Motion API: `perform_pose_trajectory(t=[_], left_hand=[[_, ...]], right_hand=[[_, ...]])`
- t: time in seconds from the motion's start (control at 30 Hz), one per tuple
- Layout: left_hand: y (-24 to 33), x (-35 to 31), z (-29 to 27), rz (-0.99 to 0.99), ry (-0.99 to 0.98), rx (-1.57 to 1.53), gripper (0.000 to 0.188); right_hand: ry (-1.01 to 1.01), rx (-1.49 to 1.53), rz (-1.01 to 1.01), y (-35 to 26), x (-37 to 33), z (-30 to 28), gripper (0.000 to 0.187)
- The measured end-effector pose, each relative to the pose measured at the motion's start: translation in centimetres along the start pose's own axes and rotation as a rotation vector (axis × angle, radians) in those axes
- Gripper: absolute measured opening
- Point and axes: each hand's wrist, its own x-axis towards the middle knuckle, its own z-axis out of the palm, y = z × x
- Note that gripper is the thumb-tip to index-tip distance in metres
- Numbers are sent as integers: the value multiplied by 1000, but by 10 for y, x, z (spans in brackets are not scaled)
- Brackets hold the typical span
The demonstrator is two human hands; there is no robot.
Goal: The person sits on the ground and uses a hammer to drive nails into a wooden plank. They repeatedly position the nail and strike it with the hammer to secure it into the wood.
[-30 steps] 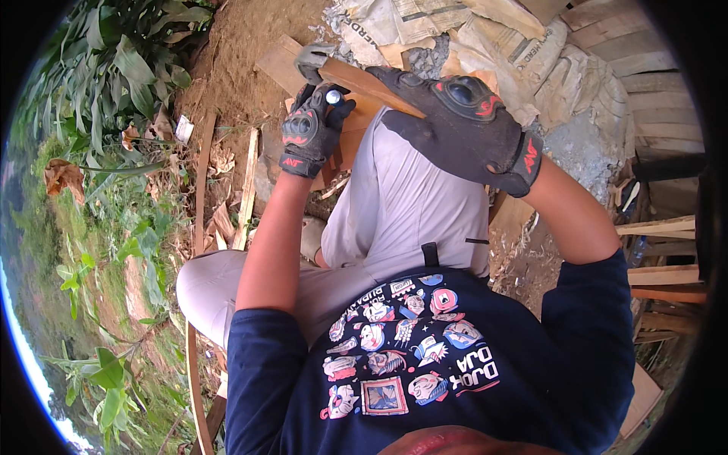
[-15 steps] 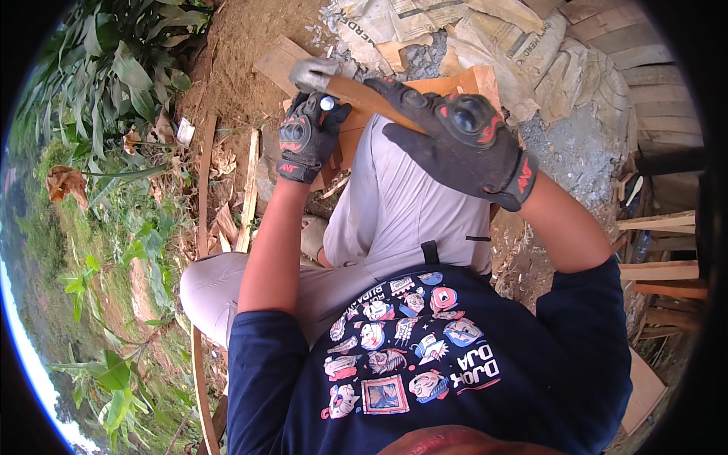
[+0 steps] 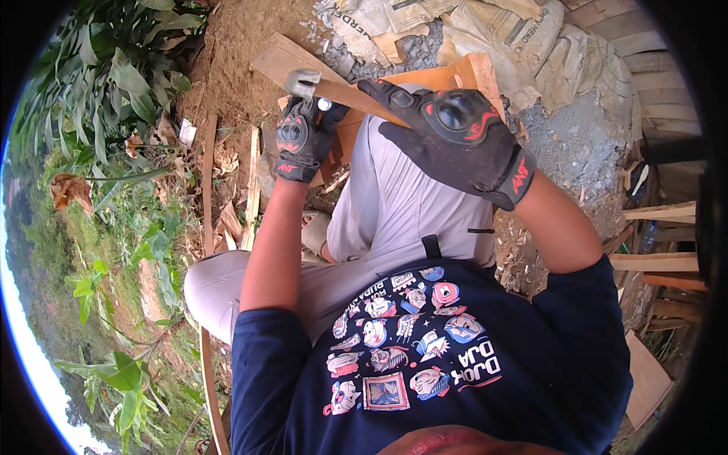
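Note:
Both of my hands wear black gloves with red marks. My right hand (image 3: 459,136) is closed round the wooden handle of a hammer (image 3: 360,100). The metal hammer head is just above my left hand (image 3: 298,144), close to a shiny round end (image 3: 324,104) of a rod-like tool. My left fingers are wrapped round that tool; its lower part is hidden, so its kind cannot be told. Beneath the hands lies an orange-brown wooden workpiece (image 3: 478,73), partly covered by my right glove and my leg in grey trousers (image 3: 387,178).
A flat board (image 3: 284,59) lies on the soil beyond my left hand. Torn sacks (image 3: 504,45) and grey rubble (image 3: 565,144) are at the far right. Wooden planks (image 3: 656,262) stick out at the right edge. Thin wood strips (image 3: 252,186) and green plants (image 3: 125,76) are on the left.
The hammer head has moved slightly left and down, nearer the shiny end. My right hand has shifted slightly left with it. My left hand keeps its hold, nearly still.

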Motion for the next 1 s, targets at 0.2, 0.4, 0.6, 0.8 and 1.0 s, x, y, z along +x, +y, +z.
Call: perform_pose_trajectory(t=[0.2,0.4,0.6,0.8,1.0], left_hand=[[-10,0,3,49,-73,-61,28],[-7,-12,7,71,-114,-317,29],[-6,-9,0,268,-153,52,31],[4,-6,-6,187,-130,-106,40],[-1,-17,-3,195,-130,-24,35]], right_hand=[[-5,-88,-74,-5,-8,5,56],[-44,-97,-59,-35,-31,-1,54],[-44,-82,17,-36,-47,27,48],[-20,-10,-48,-53,-46,1,48],[-22,58,23,-45,-56,12,50]])
